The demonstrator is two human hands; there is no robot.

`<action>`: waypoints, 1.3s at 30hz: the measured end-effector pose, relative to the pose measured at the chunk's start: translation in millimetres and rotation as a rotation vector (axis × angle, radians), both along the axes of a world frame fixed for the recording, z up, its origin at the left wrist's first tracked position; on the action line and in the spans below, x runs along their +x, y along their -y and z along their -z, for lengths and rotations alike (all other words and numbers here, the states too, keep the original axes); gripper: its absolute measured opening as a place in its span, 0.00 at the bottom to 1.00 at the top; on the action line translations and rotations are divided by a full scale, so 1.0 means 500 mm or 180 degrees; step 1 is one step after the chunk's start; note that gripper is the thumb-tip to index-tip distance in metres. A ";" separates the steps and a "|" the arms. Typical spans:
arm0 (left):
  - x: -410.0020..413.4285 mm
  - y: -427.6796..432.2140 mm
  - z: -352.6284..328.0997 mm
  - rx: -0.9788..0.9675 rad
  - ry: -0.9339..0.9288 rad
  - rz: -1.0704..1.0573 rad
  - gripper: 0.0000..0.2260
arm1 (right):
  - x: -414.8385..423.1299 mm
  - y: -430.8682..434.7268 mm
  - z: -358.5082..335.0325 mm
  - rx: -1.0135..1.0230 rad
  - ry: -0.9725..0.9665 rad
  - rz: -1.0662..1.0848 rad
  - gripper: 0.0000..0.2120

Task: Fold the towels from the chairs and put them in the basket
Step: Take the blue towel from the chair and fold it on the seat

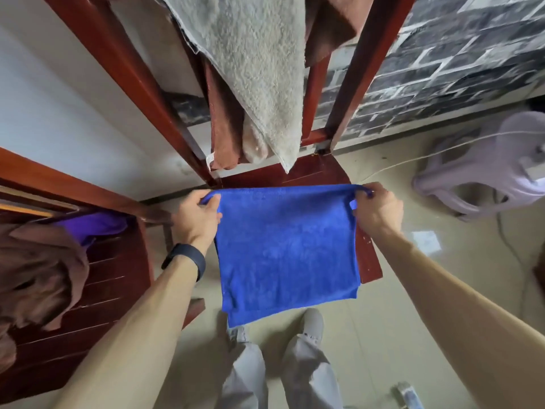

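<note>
Blue towel [286, 246] up in the air, and on the head camera it's front and centre: hanging flat in front of the red wooden chair [321, 174], top edge stretched level between two hands. The left hand [196, 218] pinches the top left corner, thumb on the near face, fingers curled behind. The right hand [377, 211] grips the top right corner the same way, with a little loop of cloth poking out beside it. Two layers show at the bottom hem, one hanging lower than the other, so it looks doubled over once, not quite evenly.

How will it handle? It looks like thin microfibre: light, limp, no stiffness at all, drooping wherever it isn't held. Nothing fragile here, and the nap should give fingers plenty of bite. The corners are the places to hold. Taking both layers in each pinch would keep the fold from sliding apart, and bringing corner to corner would likely make the next fold.

More work waits in the same view: a grey towel [259, 69] and a brown towel [224, 128] draped over the chair's back, thicker and shaggier, probably heavier. On the second chair [118, 276] to the left lie a purple towel [97, 224] and a crumpled brown cloth [38, 261]. A lilac plastic stool [477, 178] sits off to the right on the floor. The basket is not in view.
</note>
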State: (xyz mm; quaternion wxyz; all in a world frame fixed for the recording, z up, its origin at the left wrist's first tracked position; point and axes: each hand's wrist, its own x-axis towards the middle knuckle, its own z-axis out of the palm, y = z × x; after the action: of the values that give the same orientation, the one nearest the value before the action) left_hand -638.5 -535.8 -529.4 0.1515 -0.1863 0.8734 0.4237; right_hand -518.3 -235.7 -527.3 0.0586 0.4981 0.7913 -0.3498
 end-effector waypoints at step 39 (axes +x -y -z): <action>0.366 0.137 0.137 0.0509 0.2537 -0.0798 0.07 | 0.298 0.102 0.168 -0.0575 0.1332 -0.0042 0.15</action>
State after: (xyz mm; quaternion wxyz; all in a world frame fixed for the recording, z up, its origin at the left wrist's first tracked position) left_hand -455.4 -604.3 -598.1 0.4386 -0.4279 0.6815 0.4001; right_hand -369.5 -286.5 -611.5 0.2681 0.5474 0.7305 -0.3079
